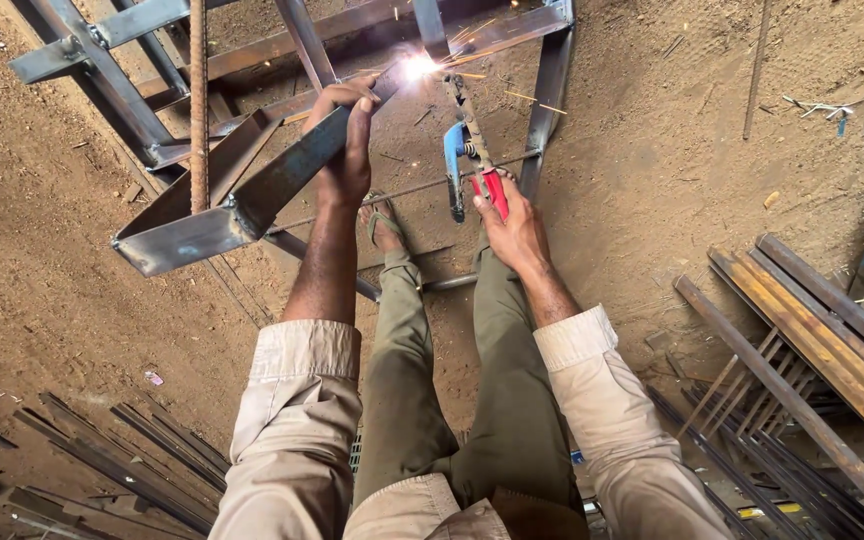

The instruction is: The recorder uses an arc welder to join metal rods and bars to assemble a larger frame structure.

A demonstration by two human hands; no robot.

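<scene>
Mid-weld here, looks like: left hand [344, 150] wrapped tight around an angle-iron bar [252, 195], holding it up against the steel frame [552, 90] standing on the dirt floor [52, 300]. Right hand [514, 228] clamped on the red handle of an electrode holder [472, 165], welding rod [457, 95] tipped up into the joint, bright arc [418, 67] throwing sparks right at the bar's upper end near the frame's top rail. Probably tacking that joint. Next bit likely calls for keeping the bar dead steady and feeding the rod slowly. More steel stock [812, 330] piled on the floor at right, sandalled foot [384, 228] below the frame.
</scene>
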